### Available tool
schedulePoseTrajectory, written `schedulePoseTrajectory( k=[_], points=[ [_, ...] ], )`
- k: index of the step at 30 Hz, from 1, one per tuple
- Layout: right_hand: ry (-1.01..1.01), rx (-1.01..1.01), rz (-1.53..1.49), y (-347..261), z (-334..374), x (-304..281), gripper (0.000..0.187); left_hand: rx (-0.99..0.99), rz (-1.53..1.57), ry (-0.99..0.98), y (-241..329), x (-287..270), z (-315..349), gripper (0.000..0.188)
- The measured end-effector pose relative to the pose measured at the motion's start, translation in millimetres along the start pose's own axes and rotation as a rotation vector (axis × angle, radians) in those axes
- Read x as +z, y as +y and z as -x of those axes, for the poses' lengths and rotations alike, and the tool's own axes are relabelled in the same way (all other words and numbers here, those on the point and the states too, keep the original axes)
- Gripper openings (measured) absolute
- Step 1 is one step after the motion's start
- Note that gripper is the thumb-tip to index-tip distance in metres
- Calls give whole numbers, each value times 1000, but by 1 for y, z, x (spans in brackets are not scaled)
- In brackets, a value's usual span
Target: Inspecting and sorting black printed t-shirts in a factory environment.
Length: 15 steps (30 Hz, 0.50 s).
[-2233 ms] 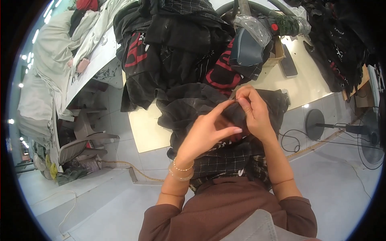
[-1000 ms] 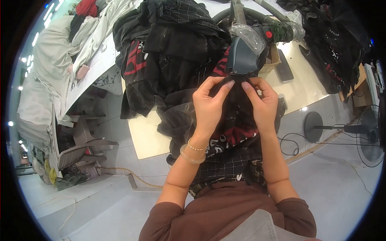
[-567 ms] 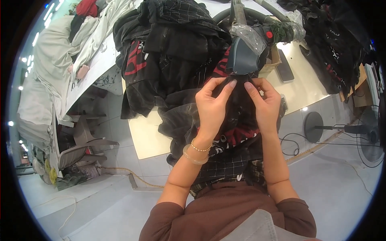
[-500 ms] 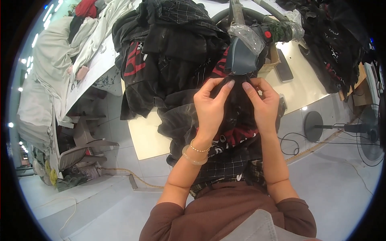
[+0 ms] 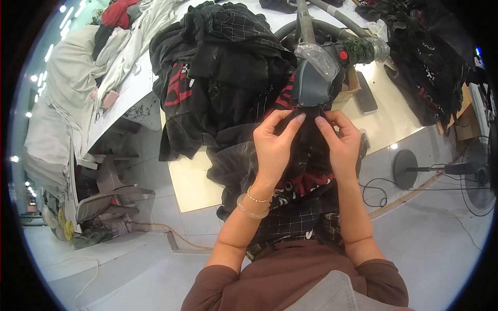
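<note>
Black garment (image 5: 311, 153) pinched beneath blue-grey machine head (image 5: 311, 85)

Your left hand (image 5: 275, 145) and right hand (image 5: 342, 145) each had a closed grip, thumb against fingers, on the garment's cloth. The pinched part sat just below the head; the rest lay bunched between your forearms, over the tabletop (image 5: 192, 186) edge. A dark phone (image 5: 366, 97) lay farther right.

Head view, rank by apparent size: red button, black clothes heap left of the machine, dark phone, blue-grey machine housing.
1. black clothes heap
2. blue-grey machine housing
3. dark phone
4. red button
No near ties.
</note>
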State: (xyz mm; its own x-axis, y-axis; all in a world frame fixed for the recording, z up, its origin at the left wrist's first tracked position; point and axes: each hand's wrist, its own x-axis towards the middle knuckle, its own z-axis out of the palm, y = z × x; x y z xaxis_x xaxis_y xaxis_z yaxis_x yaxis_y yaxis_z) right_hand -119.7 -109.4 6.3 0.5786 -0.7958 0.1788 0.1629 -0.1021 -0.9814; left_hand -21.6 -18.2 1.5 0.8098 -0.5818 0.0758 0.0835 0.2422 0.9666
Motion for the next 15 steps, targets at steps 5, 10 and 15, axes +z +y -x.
schedulePoseTrajectory(
  k=[5, 10, 15],
  points=[
    [-46, -75, 112, 0, -3, -1, 8, 28, -281, -174, 1, -14, -10, 16],
    [-254, -127, 318, 15, 4, -59, 13, 86, -595, -13, 1, -87, -15, 24],
    [-348, 66, 348, 41, 28, -90, 14, -129, -1012, 386, -41, -206, -4, 33]
  ],
)
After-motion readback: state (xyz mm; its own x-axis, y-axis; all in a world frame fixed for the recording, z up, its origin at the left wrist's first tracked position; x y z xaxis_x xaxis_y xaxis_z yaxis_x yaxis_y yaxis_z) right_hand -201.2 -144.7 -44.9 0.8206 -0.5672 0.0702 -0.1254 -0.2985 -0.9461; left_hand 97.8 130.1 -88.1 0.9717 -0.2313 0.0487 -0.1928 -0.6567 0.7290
